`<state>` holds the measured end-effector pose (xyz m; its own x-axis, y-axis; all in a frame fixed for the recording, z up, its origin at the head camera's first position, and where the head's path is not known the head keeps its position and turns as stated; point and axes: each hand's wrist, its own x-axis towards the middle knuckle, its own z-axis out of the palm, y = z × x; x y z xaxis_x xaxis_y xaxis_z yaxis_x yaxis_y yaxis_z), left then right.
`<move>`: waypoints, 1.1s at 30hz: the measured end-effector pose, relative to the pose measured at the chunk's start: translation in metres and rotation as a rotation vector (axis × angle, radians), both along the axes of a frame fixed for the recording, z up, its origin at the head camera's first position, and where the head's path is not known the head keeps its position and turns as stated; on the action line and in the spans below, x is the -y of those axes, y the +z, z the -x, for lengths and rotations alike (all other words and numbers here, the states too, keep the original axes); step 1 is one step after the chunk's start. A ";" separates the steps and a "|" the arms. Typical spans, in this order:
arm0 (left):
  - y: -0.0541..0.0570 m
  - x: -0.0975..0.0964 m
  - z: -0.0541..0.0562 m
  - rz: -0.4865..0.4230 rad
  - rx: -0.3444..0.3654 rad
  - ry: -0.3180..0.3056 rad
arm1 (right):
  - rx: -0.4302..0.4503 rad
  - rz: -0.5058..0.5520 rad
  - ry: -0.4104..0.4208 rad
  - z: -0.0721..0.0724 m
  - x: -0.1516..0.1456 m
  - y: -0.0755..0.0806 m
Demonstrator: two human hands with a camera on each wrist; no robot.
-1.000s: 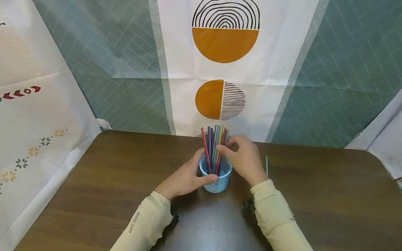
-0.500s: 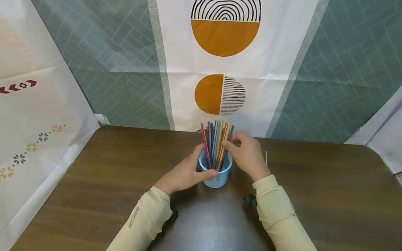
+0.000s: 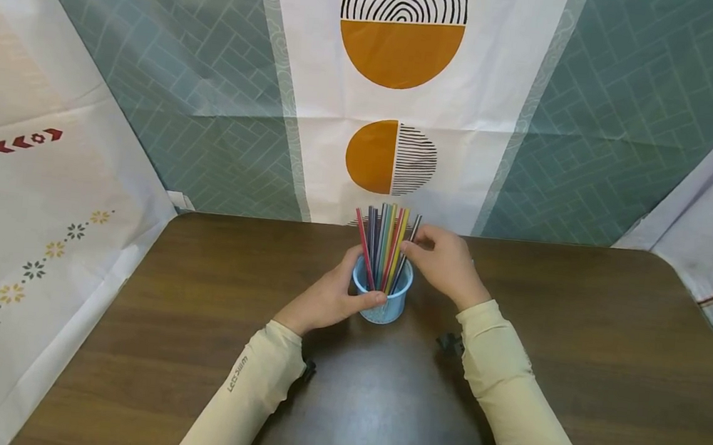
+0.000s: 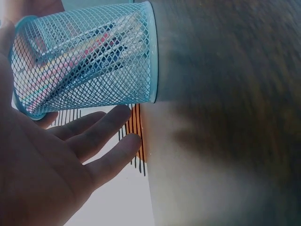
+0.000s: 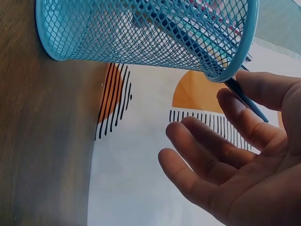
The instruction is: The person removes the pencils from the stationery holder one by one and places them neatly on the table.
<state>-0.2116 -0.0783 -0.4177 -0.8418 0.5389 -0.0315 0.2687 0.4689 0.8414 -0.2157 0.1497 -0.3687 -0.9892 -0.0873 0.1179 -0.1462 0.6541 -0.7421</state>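
Blue mesh cup (image 3: 381,314): is standing upright on the brown table (image 3: 191,335), near the centre of the head frame; it is showing sideways along the top of both wrist frames.
Coloured sticks (image 3: 383,246): are standing bunched inside the cup, rising well above its rim at the centre of the head frame; blue, green, red and dark ones are showing.
Pink stick (image 3: 365,247): is leaning toward the left of the head frame, inside the cup.
Yellow stick (image 3: 398,248): is rising at the right part of the bunch.
Dark stick (image 5: 247,100): is leaning over the rim toward the right of the head frame, its lower part resting inside the cup.
Left hand (image 3: 323,298): is grasping the cup by its rim, the thumb lying across the near side; 3 fingers are stretching free at the lower centre of the left wrist frame.
Right hand (image 3: 446,263): is pinching the dark stick between thumb and 1 finger; the other 3 are curving loosely, holding nothing.
Patterned cloth (image 3: 479,84): is hanging behind the table, across the top of the head frame.
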 end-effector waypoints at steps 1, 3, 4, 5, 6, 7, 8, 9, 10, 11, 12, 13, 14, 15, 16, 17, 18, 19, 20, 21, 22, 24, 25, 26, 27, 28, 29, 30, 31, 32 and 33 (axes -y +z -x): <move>0.000 0.000 0.000 -0.003 -0.002 -0.001 | -0.003 0.002 0.002 0.000 0.000 0.000; 0.000 0.000 0.000 -0.008 -0.006 0.000 | -0.005 0.004 0.003 0.000 -0.001 0.001; 0.000 -0.001 0.001 -0.009 -0.008 0.000 | -0.004 0.006 0.003 0.000 -0.001 0.001; 0.000 -0.001 0.001 -0.010 -0.010 -0.002 | -0.004 0.007 0.003 0.000 -0.002 0.001; 0.000 -0.001 0.001 -0.011 -0.012 -0.003 | -0.001 0.009 0.003 0.000 -0.002 0.001; 0.000 -0.001 0.001 -0.010 -0.013 -0.003 | 0.001 0.010 0.004 0.000 -0.002 0.001; 0.000 -0.001 0.001 -0.008 -0.011 -0.002 | 0.005 0.010 0.005 0.000 -0.003 0.001; 0.000 -0.001 0.001 -0.009 -0.011 -0.004 | 0.008 0.012 0.006 0.000 -0.003 0.001; 0.000 -0.001 0.001 -0.007 -0.012 -0.002 | 0.009 0.009 0.008 0.000 -0.003 0.002; 0.000 -0.001 0.001 -0.006 -0.011 -0.002 | 0.012 0.007 0.009 0.000 -0.004 0.002; 0.000 -0.001 0.001 -0.006 -0.010 -0.001 | 0.014 0.005 0.011 0.000 -0.004 0.002; 0.000 0.000 0.001 -0.009 -0.011 -0.003 | 0.013 0.002 0.013 0.000 -0.005 0.003; 0.000 0.000 0.001 -0.009 -0.014 -0.003 | 0.014 0.000 0.014 0.000 -0.006 0.003; 0.000 0.000 0.001 -0.011 -0.014 -0.004 | 0.014 -0.002 0.013 0.000 -0.006 0.003; 0.000 0.000 0.001 -0.011 -0.014 -0.003 | 0.015 -0.004 0.013 0.000 -0.006 0.004; 0.000 0.000 0.001 -0.012 -0.016 -0.004 | 0.016 -0.003 0.013 0.000 -0.007 0.004; 0.000 0.000 0.001 -0.015 -0.018 -0.006 | 0.014 -0.004 0.013 0.000 -0.007 0.004; 0.000 0.000 0.001 -0.017 -0.020 -0.006 | 0.013 -0.003 0.012 0.000 -0.007 0.005; 0.000 0.000 0.001 -0.016 -0.021 -0.005 | 0.012 -0.001 0.010 0.000 -0.007 0.005; 0.000 0.001 0.001 -0.017 -0.021 -0.004 | 0.010 -0.001 0.009 0.000 -0.006 0.006; 0.000 0.001 0.001 -0.016 -0.023 -0.003 | 0.009 0.001 0.007 -0.001 -0.006 0.007; -0.001 0.001 0.001 -0.015 -0.022 0.000 | 0.013 0.002 0.000 -0.001 -0.007 0.009; -0.001 0.001 0.000 -0.014 -0.020 0.001 | 0.014 0.004 -0.003 -0.002 -0.007 0.010; -0.001 0.001 0.000 -0.010 -0.020 0.002 | 0.013 0.006 -0.006 -0.002 -0.008 0.011; -0.001 0.001 0.000 -0.012 -0.020 0.002 | 0.010 0.007 -0.009 -0.002 -0.008 0.012; -0.001 0.001 0.000 -0.012 -0.019 0.002 | 0.007 0.012 -0.012 -0.003 -0.009 0.014; -0.001 0.000 0.000 -0.014 -0.018 0.001 | 0.001 0.017 -0.014 -0.003 -0.009 0.015; -0.001 0.000 0.000 -0.014 -0.016 0.000 | -0.007 0.023 -0.015 -0.004 -0.010 0.017; -0.001 0.000 0.001 -0.017 -0.015 0.000 | -0.016 0.030 -0.016 -0.005 -0.010 0.018; -0.001 0.000 0.001 -0.018 -0.013 -0.001 | -0.022 0.038 -0.018 -0.006 -0.011 0.020; -0.001 0.000 0.001 -0.021 -0.008 -0.001 | -0.024 0.047 -0.019 -0.006 -0.011 0.021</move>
